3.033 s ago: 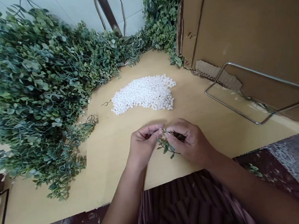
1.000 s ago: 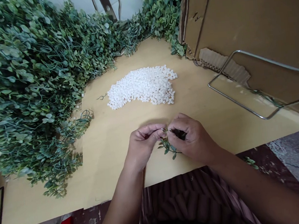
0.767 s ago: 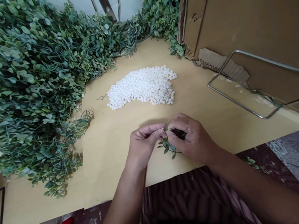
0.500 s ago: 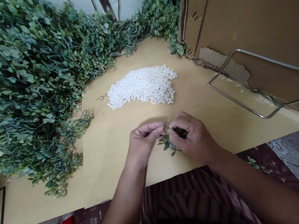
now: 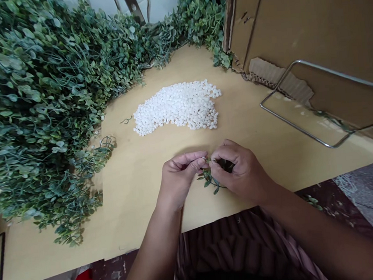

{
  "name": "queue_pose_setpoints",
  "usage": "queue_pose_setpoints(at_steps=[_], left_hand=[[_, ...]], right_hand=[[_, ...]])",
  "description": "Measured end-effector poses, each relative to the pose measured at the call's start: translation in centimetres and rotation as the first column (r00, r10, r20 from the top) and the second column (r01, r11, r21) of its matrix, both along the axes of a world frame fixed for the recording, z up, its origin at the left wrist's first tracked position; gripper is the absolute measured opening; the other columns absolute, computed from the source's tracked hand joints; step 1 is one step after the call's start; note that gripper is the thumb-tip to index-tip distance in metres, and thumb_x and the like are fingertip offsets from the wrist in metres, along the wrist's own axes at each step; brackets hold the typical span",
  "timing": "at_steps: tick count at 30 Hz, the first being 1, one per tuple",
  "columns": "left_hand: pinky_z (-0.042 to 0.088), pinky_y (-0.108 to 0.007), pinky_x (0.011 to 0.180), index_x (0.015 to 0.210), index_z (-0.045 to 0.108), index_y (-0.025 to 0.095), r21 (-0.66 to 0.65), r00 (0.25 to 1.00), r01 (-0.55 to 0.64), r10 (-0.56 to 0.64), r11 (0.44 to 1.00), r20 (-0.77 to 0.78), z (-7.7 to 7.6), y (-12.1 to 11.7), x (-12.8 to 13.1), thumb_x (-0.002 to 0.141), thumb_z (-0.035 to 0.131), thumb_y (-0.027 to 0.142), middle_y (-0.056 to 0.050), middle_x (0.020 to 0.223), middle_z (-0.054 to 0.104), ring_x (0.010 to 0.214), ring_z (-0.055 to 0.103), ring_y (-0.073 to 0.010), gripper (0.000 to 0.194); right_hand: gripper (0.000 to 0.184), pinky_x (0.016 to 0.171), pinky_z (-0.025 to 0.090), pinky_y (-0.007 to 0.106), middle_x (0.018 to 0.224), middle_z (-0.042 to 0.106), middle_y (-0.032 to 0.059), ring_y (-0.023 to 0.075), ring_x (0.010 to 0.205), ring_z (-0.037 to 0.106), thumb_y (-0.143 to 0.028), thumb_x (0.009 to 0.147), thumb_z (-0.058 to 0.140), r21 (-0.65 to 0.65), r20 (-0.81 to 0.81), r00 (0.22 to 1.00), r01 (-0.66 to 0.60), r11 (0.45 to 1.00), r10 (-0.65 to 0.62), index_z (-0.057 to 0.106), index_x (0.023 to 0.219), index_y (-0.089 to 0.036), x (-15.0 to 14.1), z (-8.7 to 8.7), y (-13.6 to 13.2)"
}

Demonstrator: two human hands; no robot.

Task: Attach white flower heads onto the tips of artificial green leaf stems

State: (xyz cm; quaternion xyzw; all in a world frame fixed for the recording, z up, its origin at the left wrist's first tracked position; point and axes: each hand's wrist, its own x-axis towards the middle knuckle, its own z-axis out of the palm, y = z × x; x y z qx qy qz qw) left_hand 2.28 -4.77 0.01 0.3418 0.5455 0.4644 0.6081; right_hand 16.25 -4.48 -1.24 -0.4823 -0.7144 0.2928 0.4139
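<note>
Above the table's near part, my two hands meet fingertip to fingertip. My right hand (image 5: 237, 166) is closed around a green artificial leaf sprig (image 5: 207, 183), whose small leaves hang out below the fingers. My left hand (image 5: 183, 171) is pinched, thumb against forefinger, at the sprig's tip. What lies between those left fingertips is too small and covered to make out. Just beyond the hands, a heap of small white beads (image 5: 177, 108) is spread on the tan tabletop (image 5: 138, 184).
A big mass of artificial greenery (image 5: 37, 92) fills the left and back. At right stand a cardboard box (image 5: 320, 17) and a bent metal wire frame (image 5: 297, 122). A loose stem piece (image 5: 126, 120) lies left of the beads. The table's front edge runs close to my lap.
</note>
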Motion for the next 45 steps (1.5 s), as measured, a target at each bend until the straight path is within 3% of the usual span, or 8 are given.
queue_pose_setpoints(at_steps=[26, 37, 40, 43, 45], left_hand=[[0.046, -0.019, 0.051, 0.062, 0.073, 0.015, -0.037, 1.000, 0.026, -0.026, 0.999, -0.005, 0.1, 0.2, 0.2, 0.051, 0.080, 0.017, -0.001, 0.053, 0.066, 0.048, 0.054, -0.0069, 0.013], [0.047, -0.019, 0.051, 0.060, 0.072, 0.015, -0.045, 0.999, 0.027, -0.028, 0.999, -0.034, 0.0, 0.1, 0.5, 0.052, 0.079, 0.016, 0.000, 0.051, 0.064, 0.048, 0.054, -0.0071, 0.011], [0.049, -0.021, 0.055, 0.070, 0.074, 0.015, 0.024, 0.996, 0.041, -0.039, 0.999, -0.086, -0.1, 0.0, 0.0, 0.056, 0.078, 0.022, -0.002, 0.060, 0.067, 0.054, 0.057, -0.0095, 0.016], [0.052, -0.025, 0.070, 0.086, 0.073, 0.018, 0.174, 0.970, 0.003, 0.040, 0.985, -0.239, 0.0, -0.2, -0.9, 0.062, 0.075, 0.024, -0.005, 0.087, 0.072, 0.074, 0.063, -0.0130, 0.025], [0.050, -0.026, 0.080, 0.088, 0.073, 0.019, 0.218, 0.950, 0.043, 0.028, 0.975, -0.312, 0.1, -0.3, -1.5, 0.065, 0.073, 0.023, -0.007, 0.100, 0.070, 0.086, 0.063, -0.0149, 0.023]], right_hand=[[0.019, 0.056, 0.036, 0.017, 0.055, 0.048, 0.0000, 0.0055, 0.058, 0.043, -0.018, 0.071, 0.046, -0.107, -0.009, 1.000, 0.013, 0.994, -0.014, 0.046, 0.053, -0.013, 0.2, -0.1, 0.0], [0.020, 0.057, 0.037, 0.017, 0.056, 0.049, 0.0000, 0.0055, 0.058, 0.044, -0.015, 0.074, 0.046, -0.114, 0.019, 0.998, -0.059, 0.992, 0.061, 0.046, 0.054, -0.013, 0.1, -0.1, 0.0], [0.020, 0.058, 0.038, 0.017, 0.059, 0.050, 0.0004, 0.0059, 0.060, 0.046, -0.019, 0.076, 0.045, -0.103, 0.007, 0.999, -0.037, 0.994, 0.037, 0.048, 0.057, -0.013, 0.1, -0.1, 0.1], [0.020, 0.061, 0.040, 0.018, 0.063, 0.052, 0.0006, 0.0061, 0.062, 0.047, -0.023, 0.079, 0.046, -0.118, -0.050, 0.998, 0.030, 0.993, -0.036, 0.051, 0.063, -0.013, 0.3, -0.1, 0.2], [0.019, 0.063, 0.040, 0.019, 0.065, 0.053, 0.0010, 0.0063, 0.064, 0.049, -0.025, 0.080, 0.047, -0.161, -0.080, 0.994, 0.054, 0.985, -0.068, 0.052, 0.065, -0.013, 0.4, -0.1, 0.2]])
